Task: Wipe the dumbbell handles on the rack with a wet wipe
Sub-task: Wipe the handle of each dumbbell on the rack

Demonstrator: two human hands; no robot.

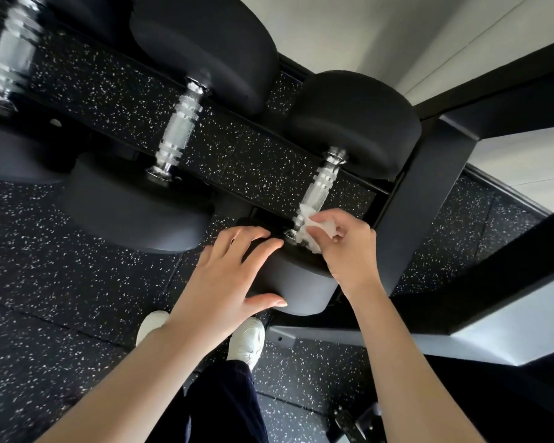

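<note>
Where the black rack (pixel 422 199) meets its upright post, the rightmost dumbbell (pixel 355 123) lies across the rails with its chrome handle (pixel 325 179) running from the far head down to the near head (pixel 298 282). The right hand (pixel 346 247) pinches a crumpled white wet wipe (pixel 314 228) between thumb and curled fingers and presses it against the lower end of this handle, just above the near head. The left hand (pixel 224 276) lies spread on the near head, fingers straight and apart over its top, thumb extended along its front face; it grips nothing. A second dumbbell handle (pixel 179 129) sits to the left on the same rails, its knurled chrome bare, and a third handle (pixel 12 55) appears blurred at the far left edge. Beneath the rack lies a black floor (pixel 61 282) flecked with white. Two white shoes (pixel 247 340) and a dark trouser leg (pixel 224 404) show below the forearms. A pale wall (pixel 381 30) stands behind the rack.
</note>
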